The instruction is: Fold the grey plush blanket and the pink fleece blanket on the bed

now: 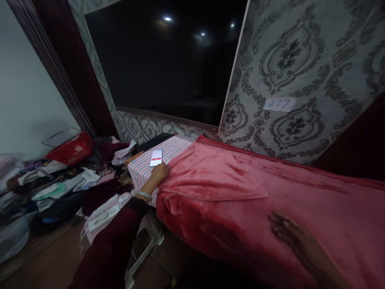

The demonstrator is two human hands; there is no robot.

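Note:
My left hand, with a bracelet at the wrist, is closed at the left end of a red plush blanket and appears to grip its edge. Just beyond that hand a phone with a lit screen lies on a striped cloth. The blanket spreads to the right and drapes over the front in folds. Over its right part hovers or rests my right hand, slightly blurred, fingers loosely bent and apart, holding nothing; whether it touches the fabric I cannot tell.
Piled clothes and a red basket lie at the left. A white power strip is beside my left forearm, and a pale plastic stool stands below it. A large television hangs on the patterned wall behind.

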